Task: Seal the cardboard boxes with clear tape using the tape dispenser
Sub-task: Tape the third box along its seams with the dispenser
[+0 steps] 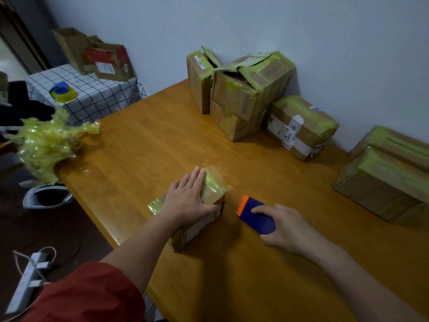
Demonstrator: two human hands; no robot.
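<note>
A small cardboard box [210, 194], wrapped in yellowish clear tape, lies on the wooden table [144, 147] near its front edge. My left hand [188, 198] rests flat on top of the box, fingers spread and pressing down. To the right of the box, my right hand [283, 226] grips a blue tape dispenser [253, 216] with an orange front edge. The dispenser sits low on the tabletop, a short gap away from the box's right side.
Several taped boxes [243, 89] are stacked against the wall at the back, and a bigger box [385, 180] sits at the right. A crumpled wad of used tape [46, 145] hangs over the table's left edge. A second tape roll [62, 91] lies on a checkered side table.
</note>
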